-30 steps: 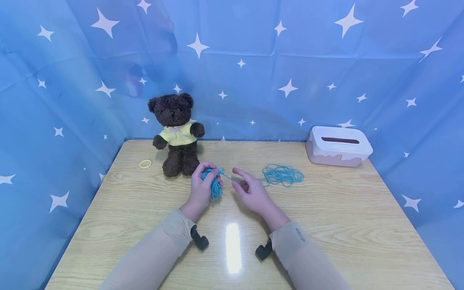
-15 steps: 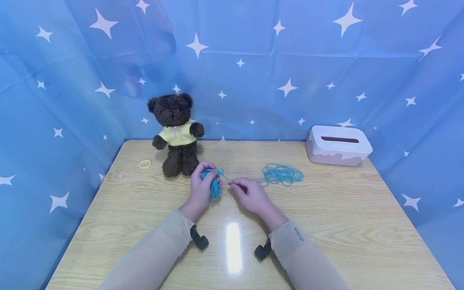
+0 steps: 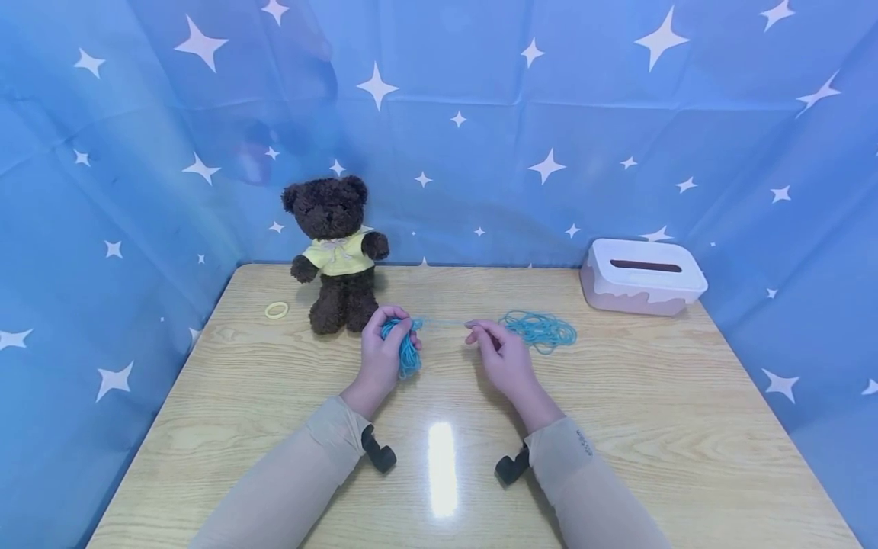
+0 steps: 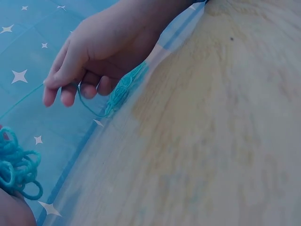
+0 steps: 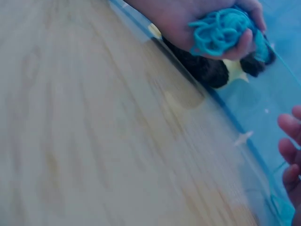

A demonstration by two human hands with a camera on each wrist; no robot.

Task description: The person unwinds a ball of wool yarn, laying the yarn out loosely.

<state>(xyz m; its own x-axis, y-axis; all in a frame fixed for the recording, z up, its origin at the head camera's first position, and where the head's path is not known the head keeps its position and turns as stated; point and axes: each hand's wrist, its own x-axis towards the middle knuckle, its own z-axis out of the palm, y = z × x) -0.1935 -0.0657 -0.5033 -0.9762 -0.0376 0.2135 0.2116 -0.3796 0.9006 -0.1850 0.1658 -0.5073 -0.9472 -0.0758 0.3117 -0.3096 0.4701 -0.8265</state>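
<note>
My left hand (image 3: 381,352) grips a looped bundle of turquoise yarn (image 3: 409,357), its thumb across the top and loops hanging below. A single strand (image 3: 442,323) runs taut from the bundle to my right hand (image 3: 505,357), which pinches it between thumb and forefinger. In the left wrist view, the strand passes through the pinch of the right hand (image 4: 94,61) and droops toward a loose pile of the same yarn (image 4: 126,88). That loose pile (image 3: 545,330) lies on the table just beyond the right hand. The right wrist view shows the bundled loops (image 5: 221,33) in the left palm.
A dark brown teddy bear (image 3: 336,255) in a yellow top stands behind my left hand. Left of it lies a yellow ring (image 3: 277,310). A white and pinkish tissue box (image 3: 641,286) sits at the table's (image 3: 652,427) back right, before a blue starry curtain (image 3: 473,152).
My right hand first came toward the bundle and closed its fingers on the strand. It has since moved right and slightly back, drawing the strand straight. The left hand stays put.
</note>
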